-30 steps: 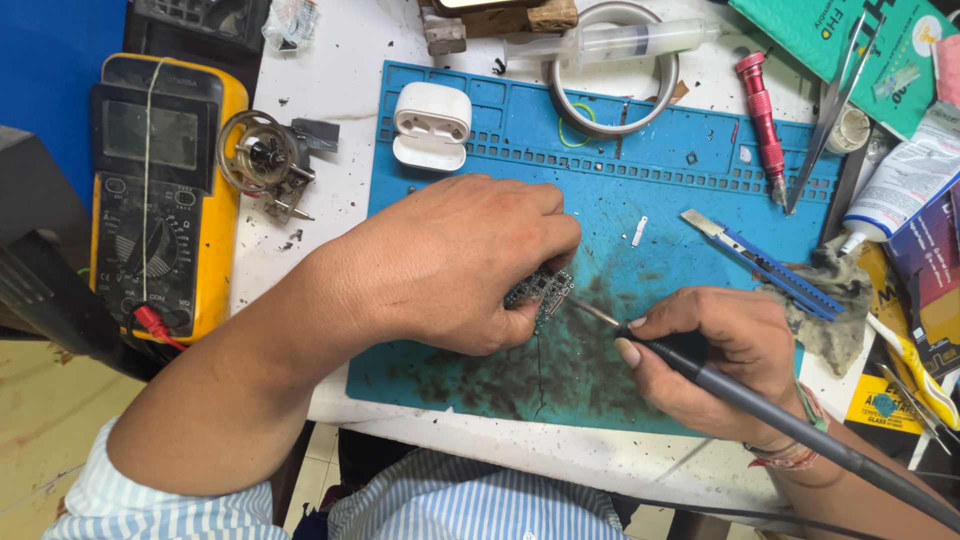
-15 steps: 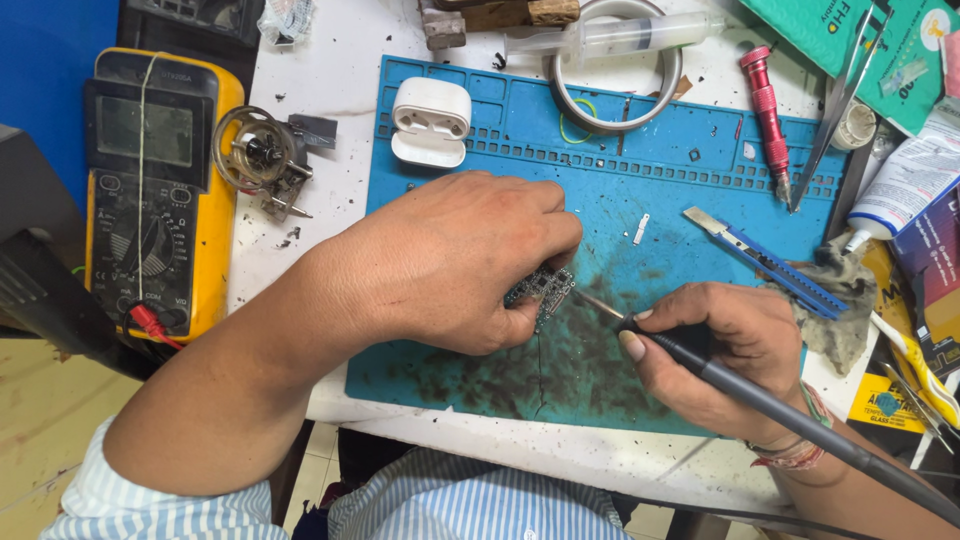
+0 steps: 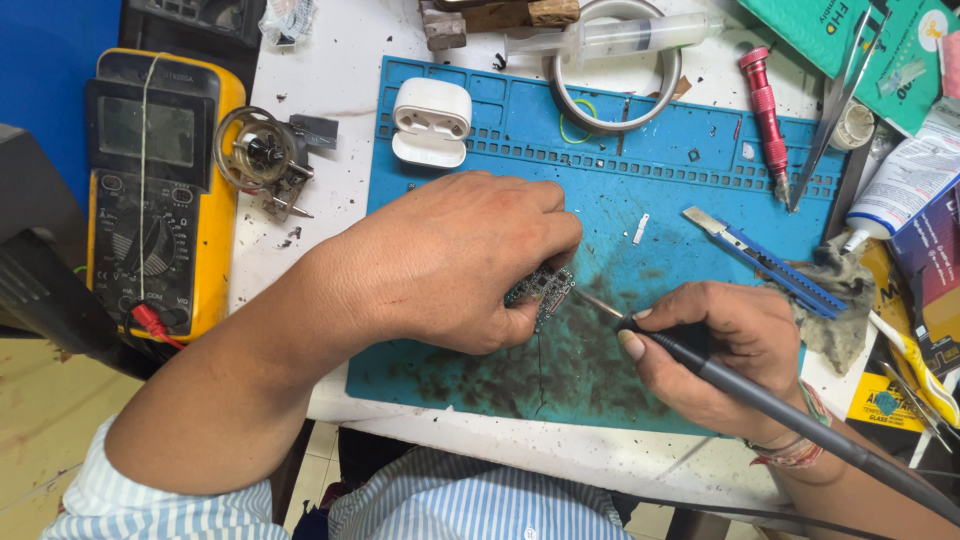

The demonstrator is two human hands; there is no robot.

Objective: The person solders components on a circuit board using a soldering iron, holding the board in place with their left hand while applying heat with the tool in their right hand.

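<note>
The left hand (image 3: 460,265) lies knuckles-up on the soot-stained blue silicone work mat (image 3: 700,180), its thumb and curled fingers pinching a small dark green circuit board (image 3: 540,290) at the fingertips, held tilted just above the mat. The right hand (image 3: 725,350) grips a black pencil-shaped soldering iron (image 3: 760,395) like a pen, fingers closed round the barrel, the thin metal tip touching the board's right edge. Beyond the left hand's knuckles sits a white rounded plastic earbud case (image 3: 430,122); further to that hand's outer side are a coiled metal spool part (image 3: 262,160) and a yellow-cased digital multimeter (image 3: 160,190). Beyond the right hand lies a blue utility knife (image 3: 765,260), then a red-handled screwdriver (image 3: 765,110), with a grey crumpled rag (image 3: 835,315) just beside the knuckles
</note>
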